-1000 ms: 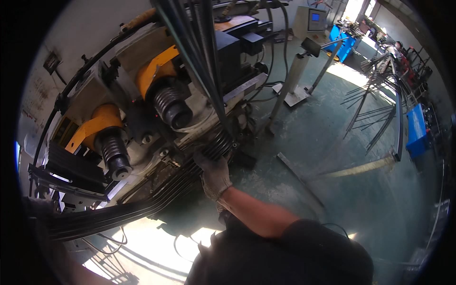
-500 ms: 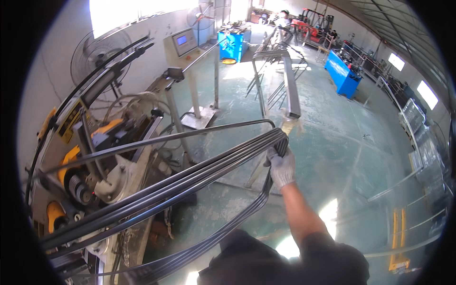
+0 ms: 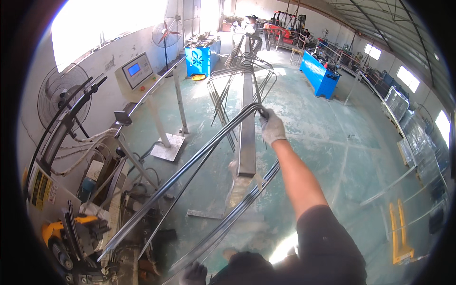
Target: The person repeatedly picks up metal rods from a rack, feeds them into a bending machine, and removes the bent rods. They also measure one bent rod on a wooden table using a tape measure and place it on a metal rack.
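A bundle of bent metal rods (image 3: 190, 176) spans the space before me, with one set of legs sloping down left and another toward the lower edge. My right hand (image 3: 273, 127), in a pale work glove, is closed around the bundle at its bend, my arm stretched forward. The bend lies over or just above a long square metal beam (image 3: 246, 152); which one, I cannot tell. More bent rods (image 3: 242, 70) hang over the beam farther off. At the lower edge, my left hand (image 3: 194, 274) is dark and blurred beside the lower legs, its fingers unclear.
At the left stands a machine with yellow-orange parts (image 3: 59, 237). Behind it are a control box (image 3: 135, 71) on a post and a fan (image 3: 66, 95). Blue workbenches (image 3: 318, 73) stand farther off, and a yellow forked frame (image 3: 400, 232) is at the right. A person (image 3: 251, 23) is far ahead.
The rod bundle has moved away from the machine toward the beam, and my right arm reaches farther forward. My view has shifted right. My left hand has come into sight at the bottom.
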The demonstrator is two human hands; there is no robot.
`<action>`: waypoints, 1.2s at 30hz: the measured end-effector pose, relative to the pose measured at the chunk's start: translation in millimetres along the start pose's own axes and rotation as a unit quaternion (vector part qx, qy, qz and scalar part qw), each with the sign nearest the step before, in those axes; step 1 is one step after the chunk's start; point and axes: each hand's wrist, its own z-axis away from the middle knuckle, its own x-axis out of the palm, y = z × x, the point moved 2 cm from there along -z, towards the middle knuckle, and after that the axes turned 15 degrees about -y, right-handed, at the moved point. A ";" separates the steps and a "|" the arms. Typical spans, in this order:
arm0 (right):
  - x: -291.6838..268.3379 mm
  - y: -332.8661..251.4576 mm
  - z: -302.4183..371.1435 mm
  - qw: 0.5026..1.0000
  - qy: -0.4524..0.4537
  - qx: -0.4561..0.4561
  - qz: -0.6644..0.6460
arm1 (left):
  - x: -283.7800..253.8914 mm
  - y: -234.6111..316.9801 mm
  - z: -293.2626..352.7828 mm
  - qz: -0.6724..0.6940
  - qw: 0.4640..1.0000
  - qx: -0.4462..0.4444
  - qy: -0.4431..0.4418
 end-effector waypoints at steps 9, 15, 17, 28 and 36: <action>39.3 40.7 -122.7 0.935 -0.068 0.009 0.348 | -12.9 15.0 -11.9 0.391 0.880 -0.096 0.251; 73.2 62.7 -119.1 0.900 -0.013 0.021 0.435 | -7.9 -1.3 4.4 0.419 0.869 -0.077 0.251; 108.2 93.5 -78.8 0.994 0.051 0.101 -0.007 | -11.8 -21.9 26.9 0.388 0.883 -0.079 0.252; 326.3 226.3 487.6 0.623 -0.688 0.013 0.373 | -5.1 -57.6 212.4 0.117 0.896 -0.110 0.413; 401.1 51.4 639.2 0.654 -0.654 -0.251 0.285 | 106.6 -160.0 489.3 0.374 0.703 0.062 0.601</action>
